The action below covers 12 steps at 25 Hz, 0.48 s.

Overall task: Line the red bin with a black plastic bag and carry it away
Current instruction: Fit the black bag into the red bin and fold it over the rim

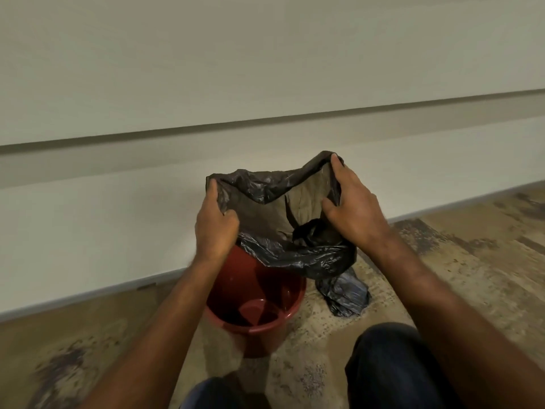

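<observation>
A round red bin stands upright on the floor in front of me, its inside bare and dark. Above its far rim I hold a thin black plastic bag with its mouth spread wide. My left hand grips the left edge of the mouth. My right hand grips the right edge, fingers hooked over the top. The bag's closed end droops outside the bin to the right and rests on the floor.
A pale wall with a horizontal groove runs close behind the bin, ending in a grey skirting. The floor is worn, mottled wood-look flooring. My knees in dark trousers are at the bottom edge.
</observation>
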### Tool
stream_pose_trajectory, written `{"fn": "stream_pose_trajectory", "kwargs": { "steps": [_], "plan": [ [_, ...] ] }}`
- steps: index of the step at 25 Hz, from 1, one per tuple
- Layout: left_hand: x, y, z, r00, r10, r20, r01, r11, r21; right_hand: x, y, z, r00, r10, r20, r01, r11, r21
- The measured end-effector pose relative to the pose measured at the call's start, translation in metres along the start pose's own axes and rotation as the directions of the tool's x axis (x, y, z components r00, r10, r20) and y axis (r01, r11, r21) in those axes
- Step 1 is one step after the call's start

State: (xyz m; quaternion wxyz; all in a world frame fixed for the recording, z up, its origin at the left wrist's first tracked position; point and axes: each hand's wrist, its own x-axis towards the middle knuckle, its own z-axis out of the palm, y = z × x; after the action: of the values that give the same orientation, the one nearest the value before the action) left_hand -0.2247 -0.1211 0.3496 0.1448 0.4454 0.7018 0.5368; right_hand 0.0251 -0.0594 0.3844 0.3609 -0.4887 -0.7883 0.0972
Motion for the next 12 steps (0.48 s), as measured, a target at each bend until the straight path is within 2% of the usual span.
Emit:
{"fn": "stream_pose_trajectory", "kwargs": {
  "steps": [7, 12],
  "plan": [
    [0.001, 0.01, -0.051, 0.98, 0.052, -0.194, -0.074, 0.991, -0.108, 0.005, -0.042, 0.019, 0.995, -0.029, -0.096, 0.053, 0.964, 0.26],
    [0.009, 0.013, -0.072, 0.98, 0.019, -0.197, -0.029, 0.998, -0.049, 0.014, -0.052, 0.024, 0.997, 0.068, -0.042, -0.044, 0.903, 0.428]
  ]
}}
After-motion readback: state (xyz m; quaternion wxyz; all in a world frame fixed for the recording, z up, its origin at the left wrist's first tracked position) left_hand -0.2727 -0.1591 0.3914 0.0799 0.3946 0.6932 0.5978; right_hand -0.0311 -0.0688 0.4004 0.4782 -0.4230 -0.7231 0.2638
